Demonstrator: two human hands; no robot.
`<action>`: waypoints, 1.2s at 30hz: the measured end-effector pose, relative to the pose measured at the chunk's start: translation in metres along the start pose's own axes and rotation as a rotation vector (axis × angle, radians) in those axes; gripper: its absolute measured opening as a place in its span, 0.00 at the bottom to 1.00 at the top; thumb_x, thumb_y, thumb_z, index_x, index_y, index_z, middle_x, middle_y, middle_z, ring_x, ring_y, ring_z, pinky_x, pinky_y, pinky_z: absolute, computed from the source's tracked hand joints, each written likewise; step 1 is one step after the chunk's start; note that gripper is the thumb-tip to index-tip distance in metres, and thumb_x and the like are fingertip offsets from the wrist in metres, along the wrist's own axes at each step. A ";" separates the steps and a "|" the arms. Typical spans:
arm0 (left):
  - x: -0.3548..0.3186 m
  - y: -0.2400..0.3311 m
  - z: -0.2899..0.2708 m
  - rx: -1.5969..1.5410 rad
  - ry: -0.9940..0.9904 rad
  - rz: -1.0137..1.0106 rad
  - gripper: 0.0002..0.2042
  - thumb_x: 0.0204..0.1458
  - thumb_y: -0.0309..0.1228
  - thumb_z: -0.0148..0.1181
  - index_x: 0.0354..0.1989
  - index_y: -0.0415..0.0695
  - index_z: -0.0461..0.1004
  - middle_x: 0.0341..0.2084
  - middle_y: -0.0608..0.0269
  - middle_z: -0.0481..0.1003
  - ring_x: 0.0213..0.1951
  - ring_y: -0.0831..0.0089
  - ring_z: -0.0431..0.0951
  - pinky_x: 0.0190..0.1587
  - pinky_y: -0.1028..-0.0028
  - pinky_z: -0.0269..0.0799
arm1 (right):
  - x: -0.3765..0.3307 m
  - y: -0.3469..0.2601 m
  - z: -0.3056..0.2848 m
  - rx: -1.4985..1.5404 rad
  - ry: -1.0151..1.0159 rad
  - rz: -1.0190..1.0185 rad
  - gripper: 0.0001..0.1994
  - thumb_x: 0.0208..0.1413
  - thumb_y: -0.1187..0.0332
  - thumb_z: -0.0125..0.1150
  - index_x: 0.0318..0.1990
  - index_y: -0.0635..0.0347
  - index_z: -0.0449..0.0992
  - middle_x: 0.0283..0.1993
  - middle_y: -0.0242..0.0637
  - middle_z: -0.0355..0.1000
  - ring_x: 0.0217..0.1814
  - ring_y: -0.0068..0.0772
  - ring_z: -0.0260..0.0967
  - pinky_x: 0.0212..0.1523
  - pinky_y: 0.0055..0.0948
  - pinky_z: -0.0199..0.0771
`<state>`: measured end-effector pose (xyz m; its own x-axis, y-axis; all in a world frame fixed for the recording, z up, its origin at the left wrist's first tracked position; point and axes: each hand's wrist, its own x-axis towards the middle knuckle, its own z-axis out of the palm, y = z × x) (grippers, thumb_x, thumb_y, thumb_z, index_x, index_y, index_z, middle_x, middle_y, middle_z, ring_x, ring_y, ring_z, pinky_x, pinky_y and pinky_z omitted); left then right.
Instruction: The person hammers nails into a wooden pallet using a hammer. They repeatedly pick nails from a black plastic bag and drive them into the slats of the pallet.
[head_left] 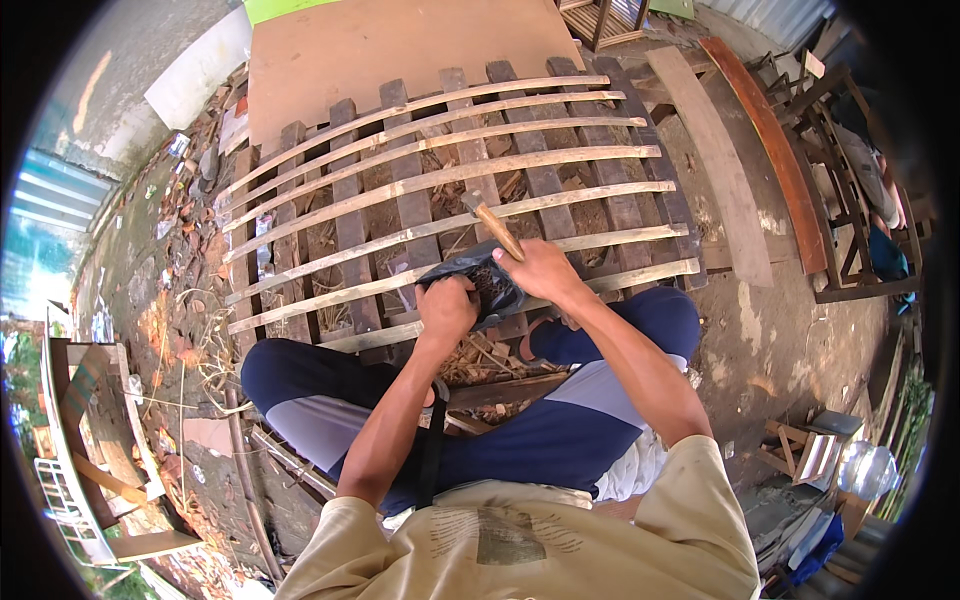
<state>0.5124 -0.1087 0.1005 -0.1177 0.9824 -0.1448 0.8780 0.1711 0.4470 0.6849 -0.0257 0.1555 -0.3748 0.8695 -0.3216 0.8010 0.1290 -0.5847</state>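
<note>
My right hand (543,272) is wrapped round the wooden handle of a hammer (500,232), whose metal head points away from me over the slats. Its fingers also rest against the right rim of a black plastic bag (510,298). At the bag's left side my left hand (447,308) is closed, its fingers curled on the rim; whether it pinches something inside is hidden. Small dark pieces show in the bag's mouth, too small to make out. Beneath lies a frame of pale bamboo slats (420,185) laid across dark wooden beams (410,210).
A large brown board (410,50) lies beyond the slats. To the right are a long pale plank (710,160), a reddish plank (765,140) and a wooden frame (850,240) with a person beside it. Dry leaves and debris (190,240) litter the ground at left.
</note>
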 end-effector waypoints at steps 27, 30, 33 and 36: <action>0.106 0.081 -0.082 -0.491 0.099 0.261 0.07 0.55 0.27 0.63 0.37 0.37 0.75 0.31 0.49 0.81 0.33 0.58 0.84 0.37 0.66 0.77 | 0.018 0.001 -0.073 0.738 0.147 0.021 0.15 0.61 0.62 0.64 0.44 0.68 0.77 0.36 0.43 0.80 0.30 0.30 0.81 0.29 0.28 0.82; 0.129 0.109 -0.083 -0.567 0.108 0.273 0.07 0.57 0.27 0.62 0.40 0.37 0.75 0.31 0.50 0.82 0.34 0.60 0.84 0.38 0.65 0.76 | 0.027 0.001 -0.098 0.687 0.195 0.008 0.14 0.60 0.63 0.64 0.46 0.67 0.78 0.35 0.43 0.80 0.29 0.31 0.81 0.29 0.29 0.82; 0.163 0.123 -0.070 -0.759 0.165 0.333 0.07 0.58 0.28 0.62 0.39 0.36 0.77 0.29 0.54 0.82 0.30 0.69 0.83 0.34 0.70 0.75 | 0.042 0.006 -0.113 0.678 0.252 0.048 0.13 0.57 0.66 0.66 0.44 0.67 0.79 0.31 0.42 0.80 0.28 0.31 0.80 0.28 0.30 0.80; 0.184 0.138 -0.052 -0.976 0.021 0.224 0.09 0.58 0.29 0.64 0.38 0.35 0.79 0.27 0.58 0.82 0.29 0.75 0.81 0.34 0.73 0.74 | 0.065 0.026 -0.114 0.764 0.413 0.022 0.13 0.54 0.67 0.68 0.43 0.68 0.78 0.30 0.42 0.79 0.25 0.30 0.79 0.27 0.30 0.79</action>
<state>0.5877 0.0995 0.1817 -0.0125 0.9990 0.0430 0.1168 -0.0413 0.9923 0.7343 0.0885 0.2040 -0.0447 0.9907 -0.1288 0.2171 -0.1162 -0.9692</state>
